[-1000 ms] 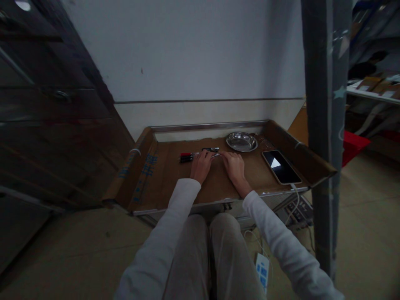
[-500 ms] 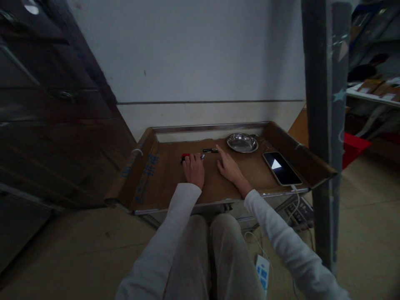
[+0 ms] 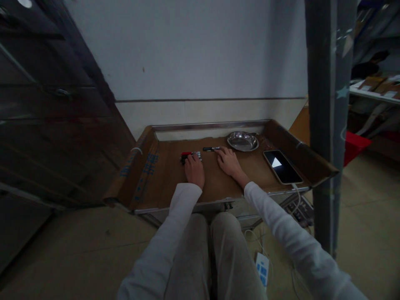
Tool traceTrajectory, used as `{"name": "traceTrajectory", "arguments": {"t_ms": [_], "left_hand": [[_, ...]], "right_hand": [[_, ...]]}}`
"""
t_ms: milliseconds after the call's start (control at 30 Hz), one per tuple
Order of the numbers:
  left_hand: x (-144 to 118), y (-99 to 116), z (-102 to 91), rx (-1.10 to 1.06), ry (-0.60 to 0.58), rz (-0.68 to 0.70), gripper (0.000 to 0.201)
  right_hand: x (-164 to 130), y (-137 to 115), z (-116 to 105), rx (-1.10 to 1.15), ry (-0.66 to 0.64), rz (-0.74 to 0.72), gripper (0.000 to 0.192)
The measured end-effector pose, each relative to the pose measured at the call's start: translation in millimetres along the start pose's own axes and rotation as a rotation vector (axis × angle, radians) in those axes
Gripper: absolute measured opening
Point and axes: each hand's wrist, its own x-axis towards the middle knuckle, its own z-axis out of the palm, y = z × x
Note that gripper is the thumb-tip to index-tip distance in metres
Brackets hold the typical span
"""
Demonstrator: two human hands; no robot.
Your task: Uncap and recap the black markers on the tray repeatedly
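Observation:
My left hand (image 3: 194,170) lies palm down, fingers stretched forward against a small cluster of red and black lighter-like sticks (image 3: 190,154) with silvery ends. Its fingertips cover part of the black ones. My right hand (image 3: 229,161) rests on the cardboard with fingers apart and slightly bent. Its fingertips touch the right end of a single black lighter-like stick (image 3: 208,148), which lies crosswise on the board. A shallow round metal dish (image 3: 243,141) stands just beyond the right hand.
The cardboard-lined tabletop (image 3: 168,175) has raised flaps at both sides and a rail along the back. A phone (image 3: 283,167) with a white cable lies at the right. A grey post (image 3: 323,125) stands beyond the right flap. A power strip (image 3: 262,268) lies on the floor.
My left hand has drawn back slightly, showing more of the cluster. My right hand's outstretched index finger has bent, and the fingers now lie closer to the single black stick's end.

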Motion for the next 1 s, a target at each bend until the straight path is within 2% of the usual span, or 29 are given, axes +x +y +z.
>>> {"name": "traceTrajectory", "arguments": {"t_ms": [200, 300, 467, 667, 1000], "left_hand": [[0, -1, 5.6, -0.029, 0.097, 0.038, 0.029], [-1, 1, 2.7, -0.056, 0.091, 0.056, 0.027], [-1, 8, -0.3, -0.084, 0.04, 0.21, 0.026], [7, 20, 8.8, -0.078, 0.012, 0.388, 0.022], [31, 30, 27.2, -0.115, 0.033, 0.346, 0.027]], "right_hand": [[1, 0, 1, -0.029, -0.001, 0.008, 0.041], [1, 1, 3, -0.043, -0.01, 0.014, 0.042], [1, 1, 4, -0.051, -0.001, 0.012, 0.039], [2, -1, 2, -0.074, 0.04, 0.048, 0.026], [2, 1, 3, -0.092, 0.032, 0.087, 0.024]]}}
